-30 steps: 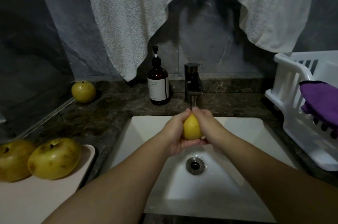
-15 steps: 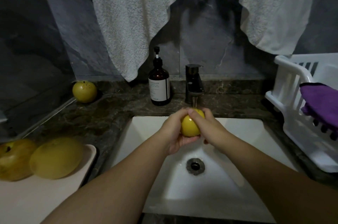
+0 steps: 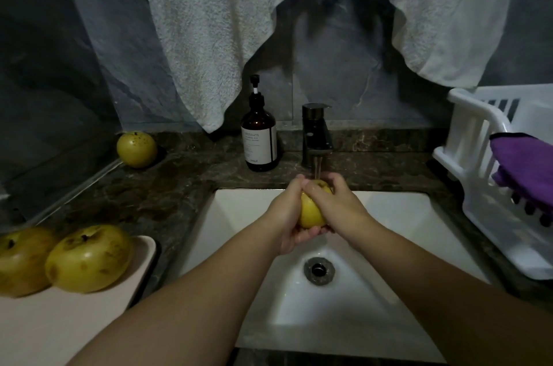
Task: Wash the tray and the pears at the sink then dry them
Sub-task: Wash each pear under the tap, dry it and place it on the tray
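nearest me, two pears (image 3: 86,258) sit on the tray (image 3: 131,282), unwashed i'd judge. over the sink (image 3: 398,216) my left hand (image 3: 287,213) and right hand (image 3: 335,204) are clamped together around one pear (image 3: 311,213) under the faucet (image 3: 315,135). another pear (image 3: 136,149) waits on the far tabletop (image 3: 191,180); all drying remains.

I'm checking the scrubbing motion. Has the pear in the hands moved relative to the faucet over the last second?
Yes. The pear has risen toward the faucet spout, nearer the sink's back rim, with the right hand now over it.
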Demonstrator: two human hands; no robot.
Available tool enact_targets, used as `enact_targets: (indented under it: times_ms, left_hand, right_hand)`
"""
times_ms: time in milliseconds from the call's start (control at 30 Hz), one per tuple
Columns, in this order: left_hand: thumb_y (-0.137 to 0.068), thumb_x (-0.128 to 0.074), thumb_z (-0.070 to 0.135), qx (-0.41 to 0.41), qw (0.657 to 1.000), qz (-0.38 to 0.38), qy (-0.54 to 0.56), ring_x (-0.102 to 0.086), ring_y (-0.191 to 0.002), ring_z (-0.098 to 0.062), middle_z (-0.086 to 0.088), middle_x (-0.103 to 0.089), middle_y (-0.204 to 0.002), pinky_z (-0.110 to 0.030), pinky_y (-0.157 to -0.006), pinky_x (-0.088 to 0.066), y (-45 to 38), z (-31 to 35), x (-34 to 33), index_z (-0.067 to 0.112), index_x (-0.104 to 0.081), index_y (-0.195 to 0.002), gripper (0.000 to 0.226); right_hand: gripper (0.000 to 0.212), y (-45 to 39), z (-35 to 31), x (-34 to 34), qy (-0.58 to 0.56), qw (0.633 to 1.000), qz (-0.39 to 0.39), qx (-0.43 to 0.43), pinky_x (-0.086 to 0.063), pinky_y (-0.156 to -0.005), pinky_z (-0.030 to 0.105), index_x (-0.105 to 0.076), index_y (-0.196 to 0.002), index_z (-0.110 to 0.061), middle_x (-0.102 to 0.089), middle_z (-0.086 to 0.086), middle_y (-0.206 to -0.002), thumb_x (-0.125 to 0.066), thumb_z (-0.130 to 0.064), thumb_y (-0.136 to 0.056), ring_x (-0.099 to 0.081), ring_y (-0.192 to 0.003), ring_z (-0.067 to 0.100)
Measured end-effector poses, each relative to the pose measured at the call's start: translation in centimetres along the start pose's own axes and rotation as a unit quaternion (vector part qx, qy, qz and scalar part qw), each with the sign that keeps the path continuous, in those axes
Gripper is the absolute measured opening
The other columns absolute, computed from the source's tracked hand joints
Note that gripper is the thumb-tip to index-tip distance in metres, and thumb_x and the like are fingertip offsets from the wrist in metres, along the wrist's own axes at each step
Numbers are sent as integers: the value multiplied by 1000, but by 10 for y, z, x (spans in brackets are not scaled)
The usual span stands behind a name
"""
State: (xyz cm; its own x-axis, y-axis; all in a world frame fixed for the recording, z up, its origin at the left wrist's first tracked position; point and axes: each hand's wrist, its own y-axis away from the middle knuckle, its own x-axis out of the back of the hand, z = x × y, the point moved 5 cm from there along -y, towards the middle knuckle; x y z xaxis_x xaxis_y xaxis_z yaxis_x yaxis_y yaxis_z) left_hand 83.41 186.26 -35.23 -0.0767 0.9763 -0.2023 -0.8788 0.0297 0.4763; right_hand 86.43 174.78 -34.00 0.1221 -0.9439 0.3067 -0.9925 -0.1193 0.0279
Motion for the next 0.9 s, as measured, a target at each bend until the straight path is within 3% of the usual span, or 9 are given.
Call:
enact_targets:
  times_ms: [133, 267, 367, 467, 567, 667, 767, 900]
  left_hand:
    - [-96, -48, 73, -5, 1000, 11, 28, -78, -71, -26, -14, -77, -96, -24, -47, -58, 1, 2, 2, 22, -67, -125, 62]
    - [-98, -51, 69, -56, 998, 13, -2, -77, -92, -29, -13, -74, -114, -28, -54, -58, 2, 4, -3, 31, -63, -121, 47]
    - [-100, -53, 62, -72, 997, 10, -4, -71, -101, -27, -12, -68, -127, -30, -57, -57, 1, 3, -7, 30, -61, -127, 43]
    - [-97, -54, 68, -23, 1000, -4, 20, -77, -94, -30, -17, -75, -117, -36, -64, -63, 2, 0, -3, 24, -66, -129, 57]
    - [-92, -51, 78, 10, 1000, -22, 3, -79, -83, -30, -17, -79, -102, -29, -51, -60, 4, -2, 0, 24, -67, -127, 67]
    - [-99, -42, 73, -45, 998, 28, -30, -78, -92, -30, -13, -77, -110, -33, -63, -63, 0, 3, 3, 27, -62, -129, 58]
    - [-105, -35, 65, -49, 996, 71, -10, -78, -90, -32, -15, -74, -108, -32, -53, -59, -2, 3, 6, 23, -59, -129, 54]
    - [-96, -42, 78, 20, 1000, 7, 11, -79, -76, -32, -19, -79, -93, -31, -46, -58, 5, -1, 2, 18, -61, -126, 70]
  right_hand:
    - [72, 0, -1, -1, 36, 999, -22, 33, -49, -62, 25, -35, -148, -39, -55, -2, -128, -63, -67, -88, -62, -102, 17]
    - [65, -2, -1, 3, 5, 999, 9, -33, -49, -62, 30, -43, -139, -38, -60, 1, -120, -52, -77, -87, -63, -98, 22]
    - [57, -1, 4, 4, 40, 996, -14, -79, -55, -66, 35, -48, -127, -36, -60, 0, -111, -41, -79, -90, -63, -96, 24]
    - [47, 1, 1, 6, -8, 999, -30, -33, -55, -67, 35, -54, -128, -30, -63, 0, -114, -57, -62, -94, -64, -98, 21]
    - [44, 1, -1, 5, -32, 998, -47, -13, -59, -77, 40, -54, -131, -30, -63, 1, -120, -62, -53, -95, -65, -103, 21]
    - [44, 4, 2, 1, 21, 996, -56, -71, -58, -70, 39, -52, -124, -37, -63, 1, -115, -46, -70, -95, -66, -99, 24]
    - [43, 2, 2, 2, 32, 997, -52, -53, -50, -69, 33, -52, -123, -38, -63, 1, -115, -41, -70, -96, -64, -98, 22]
    - [32, 0, 4, 5, 7, 999, -41, -5, -48, -75, 35, -56, -124, -39, -63, 0, -117, -50, -58, -99, -62, -101, 21]
